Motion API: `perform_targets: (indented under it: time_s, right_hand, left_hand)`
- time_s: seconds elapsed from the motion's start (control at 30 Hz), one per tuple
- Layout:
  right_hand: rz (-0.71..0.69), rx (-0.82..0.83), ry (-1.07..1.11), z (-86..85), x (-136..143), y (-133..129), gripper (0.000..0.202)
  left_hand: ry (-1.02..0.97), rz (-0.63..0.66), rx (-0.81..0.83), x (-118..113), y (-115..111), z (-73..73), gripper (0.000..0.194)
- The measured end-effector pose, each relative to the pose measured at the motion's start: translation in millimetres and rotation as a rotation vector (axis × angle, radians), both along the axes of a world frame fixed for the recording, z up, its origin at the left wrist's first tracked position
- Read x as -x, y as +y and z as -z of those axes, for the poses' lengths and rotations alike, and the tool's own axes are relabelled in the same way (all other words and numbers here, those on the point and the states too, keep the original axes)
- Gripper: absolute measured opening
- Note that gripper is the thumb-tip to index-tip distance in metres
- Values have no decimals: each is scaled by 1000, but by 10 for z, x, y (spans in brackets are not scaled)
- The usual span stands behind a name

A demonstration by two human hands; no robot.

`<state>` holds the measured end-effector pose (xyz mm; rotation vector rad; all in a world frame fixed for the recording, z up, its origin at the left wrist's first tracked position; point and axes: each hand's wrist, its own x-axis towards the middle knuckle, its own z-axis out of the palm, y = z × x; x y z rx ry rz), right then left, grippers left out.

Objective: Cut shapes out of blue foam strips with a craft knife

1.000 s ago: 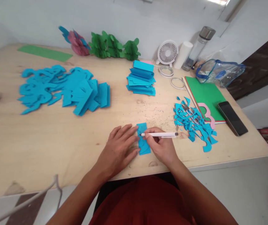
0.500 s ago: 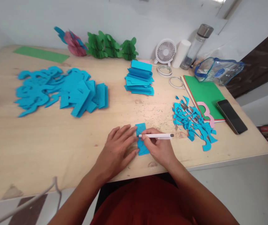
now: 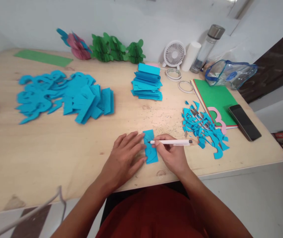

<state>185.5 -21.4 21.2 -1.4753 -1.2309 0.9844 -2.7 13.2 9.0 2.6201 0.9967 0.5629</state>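
The wooden worktop [image 3: 64, 152] has its front edge running across the lower part of the frame, just below the hands, and its right edge slants down at the right side. In the left-centre there is a wide stretch of wood for moving; on the right, a narrower one lies between the right hand [image 3: 173, 154] and the heap of blue scraps [image 3: 201, 127]. I count one blue paper piece [image 3: 151, 156] before the person, one white pen [image 3: 172, 142], one phone [image 3: 245, 122] at the right, one small fan [image 3: 174, 54] in the upper part and three green paper figures [image 3: 116, 48] in the upper centre-left; the scraps overlap too much for counting. The blue paper piece lies at the lower centre, with curved lines on it. The left hand [image 3: 125, 154] rests flat, palm down, its fingers a little apart, the tips at the paper's left edge. The right hand's fingers are clamped on the pen, which lies almost level, its tip pointing left over the paper.
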Motion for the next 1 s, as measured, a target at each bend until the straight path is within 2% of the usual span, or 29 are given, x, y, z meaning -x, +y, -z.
perform_targets:
  time_s: [0.17,0.4,0.63,1.0]
  right_hand:
    - [15,24,9,-40,-20,-109,9]
    - [-25,-36,-126,-18,-11,-283,11]
    - [-46,-106,-306,-80,84,-283,15]
    - [-44,-145,-353,-77,134,-273,16]
  left_hand:
    - [-1,-8,21,-5,1,-16,20]
    - [-27,-25,47,-10,-3,-18,19]
    - [-66,-27,46,-10,-11,9,24]
    - [-94,-28,39,-9,-12,22,26]
